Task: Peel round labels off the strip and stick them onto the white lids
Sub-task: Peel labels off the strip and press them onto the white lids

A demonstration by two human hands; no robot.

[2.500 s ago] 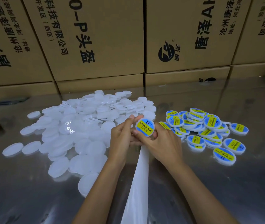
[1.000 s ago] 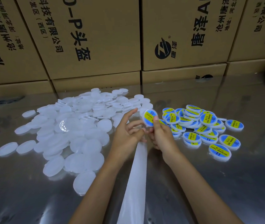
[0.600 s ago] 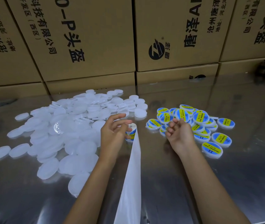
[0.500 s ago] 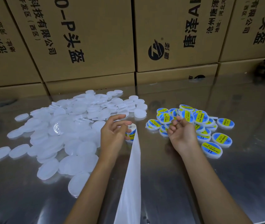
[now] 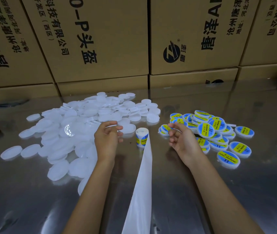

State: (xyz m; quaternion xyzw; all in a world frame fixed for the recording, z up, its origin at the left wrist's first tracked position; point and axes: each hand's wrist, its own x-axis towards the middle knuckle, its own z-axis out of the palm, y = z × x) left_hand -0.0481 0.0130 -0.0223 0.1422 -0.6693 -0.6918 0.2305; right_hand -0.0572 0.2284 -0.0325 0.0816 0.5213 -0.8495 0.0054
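The label roll (image 5: 142, 137) is standing upright on the metal table (image 5: 235, 191) between both hands, and its empty backing strip (image 5: 141, 191) is trailing toward the person. The left hand (image 5: 107, 139) is hovering with loosely curled fingers, holding nothing, just beside the plain white lids (image 5: 77, 129), probably to take one. The right hand (image 5: 181, 141), also empty and relaxed, is hanging near the labelled lids (image 5: 218, 132).

Reflective steel table (image 5: 235, 191): heap of plain white lids (image 5: 83, 132) on left, labelled lids (image 5: 215, 132) on right, label roll (image 5: 141, 137) upright between, strip (image 5: 141, 191) trailing toward viewer.
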